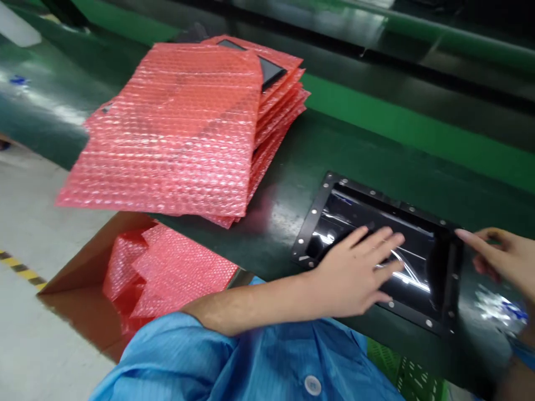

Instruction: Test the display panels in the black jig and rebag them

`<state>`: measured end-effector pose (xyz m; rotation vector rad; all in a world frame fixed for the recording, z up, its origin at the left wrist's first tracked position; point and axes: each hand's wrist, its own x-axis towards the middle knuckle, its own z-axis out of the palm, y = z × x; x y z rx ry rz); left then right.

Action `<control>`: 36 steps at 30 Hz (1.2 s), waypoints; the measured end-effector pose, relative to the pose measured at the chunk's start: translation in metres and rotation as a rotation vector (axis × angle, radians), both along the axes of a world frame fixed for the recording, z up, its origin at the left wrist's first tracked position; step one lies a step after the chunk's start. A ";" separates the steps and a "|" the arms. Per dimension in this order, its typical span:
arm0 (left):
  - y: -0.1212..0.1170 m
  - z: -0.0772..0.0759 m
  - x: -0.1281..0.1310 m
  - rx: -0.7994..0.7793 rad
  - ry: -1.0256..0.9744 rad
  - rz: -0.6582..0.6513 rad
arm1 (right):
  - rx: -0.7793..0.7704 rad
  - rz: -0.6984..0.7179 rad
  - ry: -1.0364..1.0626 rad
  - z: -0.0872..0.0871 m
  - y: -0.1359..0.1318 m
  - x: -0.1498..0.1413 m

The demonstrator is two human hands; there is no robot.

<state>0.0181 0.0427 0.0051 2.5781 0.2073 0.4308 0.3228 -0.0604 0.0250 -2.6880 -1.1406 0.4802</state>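
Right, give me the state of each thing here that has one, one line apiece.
Black-framed panel: lying flat, glossy face up
Left hand: palm down, fingers spread over the panel
Right hand: one finger extended at the panel's corner
Red bubble-wrap packs: stacked on the bench
Cardboard box: open, red wrap inside

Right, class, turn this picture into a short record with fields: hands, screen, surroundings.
Left hand: spread over the black screen
Right hand: one finger at the far right corner of the frame
Screen position: on the green table
Left of screen: stack of pink bubble-wrap packs
Beside table: open cardboard box, pink bubble wrap inside
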 end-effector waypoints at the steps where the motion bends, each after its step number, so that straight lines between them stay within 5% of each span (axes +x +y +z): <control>1: -0.012 -0.003 0.009 0.014 -0.001 -0.088 | -0.084 -0.074 0.097 0.005 0.010 -0.003; 7: -0.041 -0.021 0.039 0.112 0.000 -0.216 | -0.202 -0.110 0.007 0.014 0.044 -0.021; 14: -0.034 0.000 0.045 0.312 0.111 -0.219 | -0.116 -0.159 0.001 0.004 0.040 -0.019; 17: -0.017 0.005 0.050 0.254 0.094 -0.228 | -0.001 -0.169 0.019 -0.002 0.033 -0.021; 23: 0.032 0.003 0.069 0.228 0.169 0.250 | 0.289 -0.211 0.198 -0.023 0.012 -0.023; 29: 0.045 0.012 0.075 0.098 -0.059 0.326 | 0.604 -0.247 0.211 -0.016 0.008 -0.035; 33: 0.052 0.028 0.055 0.009 -0.324 0.235 | 0.804 -0.280 0.445 -0.013 0.009 -0.051; 36: 0.068 0.035 0.031 -0.151 -0.464 0.355 | 0.955 -0.371 0.544 -0.013 0.012 -0.062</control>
